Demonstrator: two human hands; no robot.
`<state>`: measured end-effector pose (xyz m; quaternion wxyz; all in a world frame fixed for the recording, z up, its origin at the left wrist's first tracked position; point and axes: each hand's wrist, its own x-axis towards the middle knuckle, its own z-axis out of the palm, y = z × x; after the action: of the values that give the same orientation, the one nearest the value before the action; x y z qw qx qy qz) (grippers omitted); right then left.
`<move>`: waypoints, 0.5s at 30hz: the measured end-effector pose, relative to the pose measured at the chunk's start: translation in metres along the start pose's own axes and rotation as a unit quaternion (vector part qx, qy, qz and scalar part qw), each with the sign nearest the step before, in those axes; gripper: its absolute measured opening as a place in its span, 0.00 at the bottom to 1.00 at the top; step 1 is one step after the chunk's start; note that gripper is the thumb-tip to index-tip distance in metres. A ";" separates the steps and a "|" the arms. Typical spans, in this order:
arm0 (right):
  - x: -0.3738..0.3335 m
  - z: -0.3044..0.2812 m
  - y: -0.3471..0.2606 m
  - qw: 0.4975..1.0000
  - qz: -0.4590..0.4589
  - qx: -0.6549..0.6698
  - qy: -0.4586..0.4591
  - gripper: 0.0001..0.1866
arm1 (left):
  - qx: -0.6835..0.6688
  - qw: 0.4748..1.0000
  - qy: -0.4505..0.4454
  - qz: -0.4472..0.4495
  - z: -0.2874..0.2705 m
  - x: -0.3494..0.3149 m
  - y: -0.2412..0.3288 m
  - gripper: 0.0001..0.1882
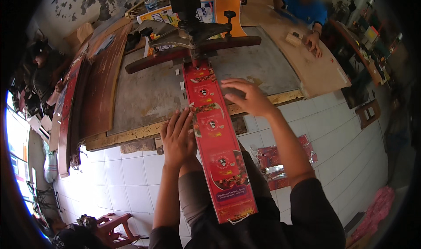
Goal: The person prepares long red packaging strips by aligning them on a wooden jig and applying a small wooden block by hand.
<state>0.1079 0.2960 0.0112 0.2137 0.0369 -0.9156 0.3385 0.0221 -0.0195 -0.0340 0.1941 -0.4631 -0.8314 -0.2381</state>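
Note:
A long red printed strip (215, 139), shiny and decorated with food pictures, stretches from the metal table (147, 89) down over my lap. A short white string hangs from its near end. The far end lies at the dark press (193, 40), beneath its curved crossbar; exactly how it sits there is hidden. My left hand (177, 135) rests along the strip's left edge, fingers straight and fingertips at the edge. Beside the right edge is my right hand (251, 99), fingers spread and holding nothing. Small pale blocks (183, 85) lie on the table left of the strip.
At the upper right a person in blue has a hand (313, 43) on a wooden board, near a small wooden block (294, 38). Brown boards (98, 82) lean at the left. Bundled red printed pieces (269, 157) and a red stool (116, 227) are on the tiled floor.

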 end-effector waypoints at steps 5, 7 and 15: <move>-0.003 -0.062 0.058 0.979 0.041 -0.184 0.072 0.18 | 0.057 0.994 0.096 -0.018 0.035 -0.016 -0.003 0.26; -0.002 -0.103 0.091 0.972 0.078 -0.205 0.087 0.19 | 0.050 0.989 0.136 -0.025 0.050 -0.022 -0.002 0.26; -0.012 -0.175 0.188 0.935 0.215 -0.204 0.195 0.19 | 0.132 0.963 0.233 -0.008 0.092 -0.028 -0.018 0.21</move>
<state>0.1427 0.5504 0.0120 0.3128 -0.2716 -0.8916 0.1828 0.0109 0.0063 -0.1276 0.4401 -0.3587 -0.7906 -0.2293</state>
